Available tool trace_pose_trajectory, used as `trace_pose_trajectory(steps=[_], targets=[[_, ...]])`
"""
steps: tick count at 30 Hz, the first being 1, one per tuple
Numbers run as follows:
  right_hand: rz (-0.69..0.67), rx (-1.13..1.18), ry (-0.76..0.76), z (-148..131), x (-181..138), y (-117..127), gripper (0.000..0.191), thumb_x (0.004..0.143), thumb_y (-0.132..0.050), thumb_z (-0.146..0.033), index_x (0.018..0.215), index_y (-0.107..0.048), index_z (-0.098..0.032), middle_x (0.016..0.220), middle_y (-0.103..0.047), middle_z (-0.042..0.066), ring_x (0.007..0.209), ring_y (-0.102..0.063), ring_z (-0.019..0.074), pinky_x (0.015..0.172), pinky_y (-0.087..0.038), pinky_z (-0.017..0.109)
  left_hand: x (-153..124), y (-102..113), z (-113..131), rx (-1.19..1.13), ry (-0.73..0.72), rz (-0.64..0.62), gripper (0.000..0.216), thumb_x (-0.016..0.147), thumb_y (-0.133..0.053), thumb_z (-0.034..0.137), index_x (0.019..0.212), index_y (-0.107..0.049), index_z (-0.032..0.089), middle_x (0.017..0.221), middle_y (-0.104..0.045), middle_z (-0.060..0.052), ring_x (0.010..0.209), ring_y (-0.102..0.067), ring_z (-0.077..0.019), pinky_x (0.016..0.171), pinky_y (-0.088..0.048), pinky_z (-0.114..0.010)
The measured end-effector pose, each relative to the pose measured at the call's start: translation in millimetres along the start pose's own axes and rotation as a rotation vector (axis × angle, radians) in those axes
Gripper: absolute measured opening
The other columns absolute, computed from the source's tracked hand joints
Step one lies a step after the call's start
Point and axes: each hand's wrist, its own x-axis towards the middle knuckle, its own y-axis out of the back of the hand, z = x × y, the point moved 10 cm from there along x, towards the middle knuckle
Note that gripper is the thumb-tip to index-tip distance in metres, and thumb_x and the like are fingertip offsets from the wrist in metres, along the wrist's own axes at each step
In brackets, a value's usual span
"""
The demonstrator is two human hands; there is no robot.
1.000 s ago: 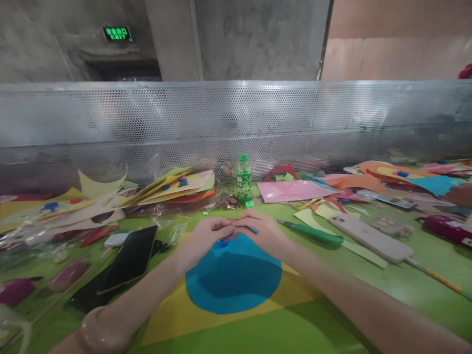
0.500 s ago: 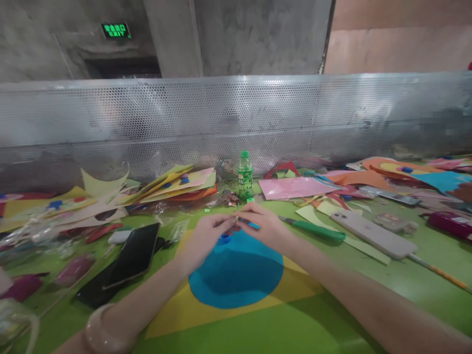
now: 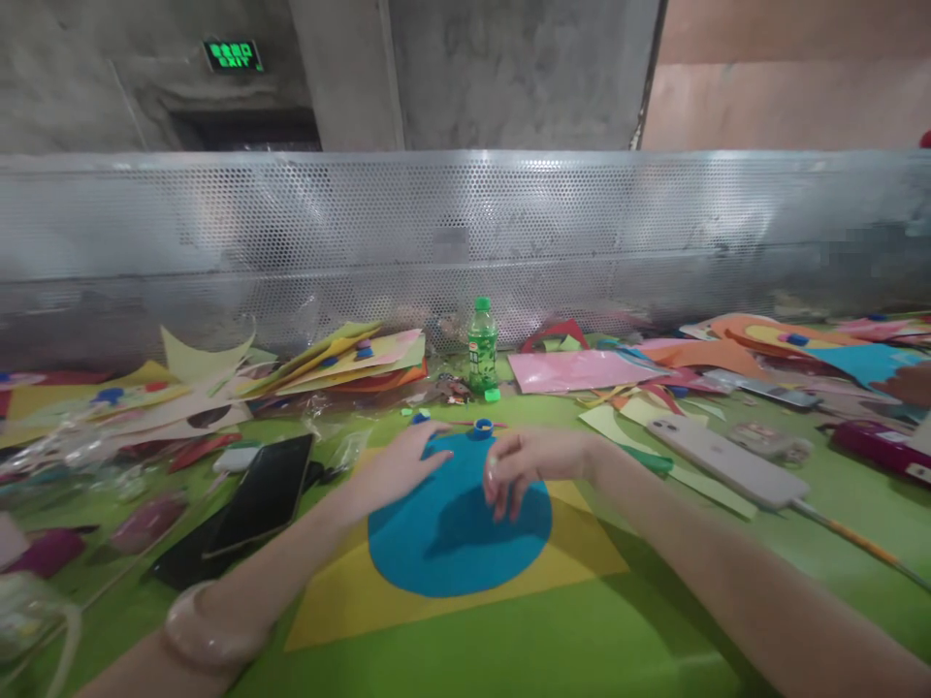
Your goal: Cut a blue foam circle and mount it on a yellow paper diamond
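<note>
A blue paper circle (image 3: 443, 557) lies on a yellow sheet (image 3: 331, 620) on the green table. My left hand (image 3: 403, 467) rests at the circle's upper left edge, thumb and fingers apart, holding nothing. Above the circle's right half is my right hand (image 3: 528, 467), its fingers curled and thumb drawn in. A small pale spot shows at its fingertips, too blurred to name. Just beyond the hands, at the circle's far edge, sits a small blue round cap-like piece (image 3: 483, 428). Another small blue piece (image 3: 420, 418) lies beyond my left fingertips.
A green drink bottle (image 3: 482, 349) stands at the back centre. Dark phones (image 3: 266, 494) and plastic wrapping lie left. To the right are a green-handled cutter (image 3: 651, 460), a pale phone (image 3: 727, 460) and paper pieces. A perforated metal panel (image 3: 364, 223) runs behind.
My hands, together over the far edge of the circle before, have parted. The right hand has come nearer and lower over the circle; the left has flattened at its edge. The cap-like piece now shows.
</note>
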Motion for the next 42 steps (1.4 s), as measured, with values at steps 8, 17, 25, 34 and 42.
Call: trace_pose_trajectory(steps=[8, 17, 25, 34, 42], targets=[[0.621, 0.198, 0.214, 9.4, -1.4, 87.8, 0.020, 0.076, -0.064, -0.029, 0.080, -0.061, -0.010, 0.095, -0.064, 0.013, 0.080, -0.063, 0.0136, 0.075, -0.052, 0.027, -9.8, -31.4, -24.4, 0.242, -0.013, -0.414, 0.087, 0.076, -0.038, 0.067, 0.143, -0.013, 0.017, 0.149, -0.008, -0.010, 0.135, -0.012, -0.0278, 0.107, -0.017, -0.041], [0.071, 0.087, 0.061, 16.3, 9.3, 30.7, 0.028, 0.077, -0.062, -0.037, 0.080, -0.059, -0.009, 0.086, -0.065, 0.012, 0.079, -0.065, 0.0175, 0.074, -0.052, 0.033, -8.8, -35.7, -12.9, 0.299, -0.083, -0.422, 0.082, 0.078, -0.033, 0.068, 0.143, -0.008, 0.025, 0.149, -0.001, -0.002, 0.135, 0.001, -0.0295, 0.108, -0.009, -0.045], [0.512, -0.076, 0.056, 28.8, 10.6, 89.2, 0.031, 0.077, -0.060, -0.040, 0.072, -0.061, -0.010, 0.068, -0.064, 0.006, 0.063, -0.061, 0.0109, 0.065, -0.051, 0.024, -8.6, -16.5, -32.5, 0.417, 0.082, -0.227, 0.099, 0.068, -0.039, 0.074, 0.143, -0.011, 0.017, 0.148, -0.002, -0.013, 0.132, 0.004, -0.0399, 0.103, -0.006, -0.058], [0.980, -0.075, 0.286, -5.3, -34.9, 133.6, 0.016, 0.085, -0.048, -0.024, 0.089, -0.057, -0.012, 0.083, -0.062, 0.008, 0.064, -0.059, 0.0110, 0.066, -0.050, 0.026, -18.3, -36.5, 8.1, 0.186, -0.182, -0.397, 0.067, 0.082, -0.036, 0.061, 0.140, -0.017, 0.035, 0.149, -0.011, 0.002, 0.135, -0.011, -0.0262, 0.108, -0.012, -0.044], [1.124, -1.160, -0.190, -14.7, -52.4, 148.7, 0.029, 0.088, -0.034, -0.019, 0.098, -0.060, -0.013, 0.088, -0.064, 0.013, 0.078, -0.059, 0.0196, 0.072, -0.042, 0.030, 4.1, -2.4, -10.5, 0.150, -0.117, -0.089, 0.049, 0.086, -0.033, 0.052, 0.122, -0.052, 0.025, 0.130, -0.051, -0.004, 0.119, -0.044, -0.0237, 0.100, -0.033, -0.036]])
